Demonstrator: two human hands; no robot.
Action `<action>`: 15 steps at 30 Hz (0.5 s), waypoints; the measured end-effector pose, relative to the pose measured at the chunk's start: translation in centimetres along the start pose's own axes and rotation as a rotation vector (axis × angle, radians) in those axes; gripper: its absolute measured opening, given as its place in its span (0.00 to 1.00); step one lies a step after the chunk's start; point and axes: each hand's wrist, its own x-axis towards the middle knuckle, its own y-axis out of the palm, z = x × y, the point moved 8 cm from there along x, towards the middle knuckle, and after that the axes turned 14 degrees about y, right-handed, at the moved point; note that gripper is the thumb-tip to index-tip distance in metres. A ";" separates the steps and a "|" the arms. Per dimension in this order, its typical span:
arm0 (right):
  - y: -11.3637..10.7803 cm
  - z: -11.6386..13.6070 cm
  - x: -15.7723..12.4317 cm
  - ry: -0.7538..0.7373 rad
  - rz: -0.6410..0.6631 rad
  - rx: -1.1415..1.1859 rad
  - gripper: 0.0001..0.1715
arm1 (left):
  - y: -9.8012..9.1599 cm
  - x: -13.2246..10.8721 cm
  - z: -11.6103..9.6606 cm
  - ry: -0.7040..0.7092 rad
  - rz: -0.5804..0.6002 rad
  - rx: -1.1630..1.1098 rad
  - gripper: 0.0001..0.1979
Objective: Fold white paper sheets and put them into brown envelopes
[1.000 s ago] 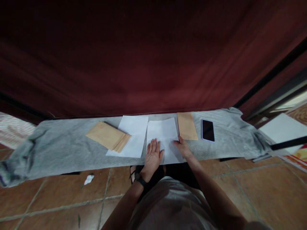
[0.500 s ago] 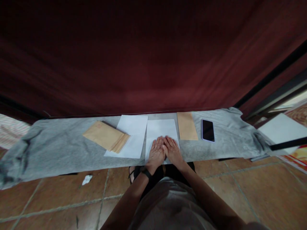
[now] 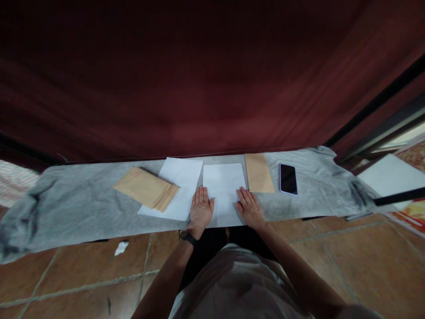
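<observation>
left hand (image 3: 200,208) spread flat on sheet's (image 3: 224,179) left edge | right hand (image 3: 249,207) likewise, right edge | sheet pressed down; envelope (image 3: 259,173) beside it untouched

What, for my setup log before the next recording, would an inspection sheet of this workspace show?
Surface: grey cloth spread over a long low bench, creased at both ends.
Work things: white sheet lying flat on the cloth in front of the person.
Clutter: second white sheet with a stack of brown envelopes overlapping it; single brown envelope; phone, screen dark; paper scrap on the floor.
Hands: left hand and right hand flat, palms down, at the sheet's left and right edges; wristband on the left wrist.
Cables: nothing seen.
Surroundings: dark red curtain behind; tiled floor; white board at right.
</observation>
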 end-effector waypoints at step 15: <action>-0.1 -0.1 -0.3 -0.008 -0.063 -0.004 0.32 | 2.7 8.6 -8.4 0.295 0.097 -0.134 0.29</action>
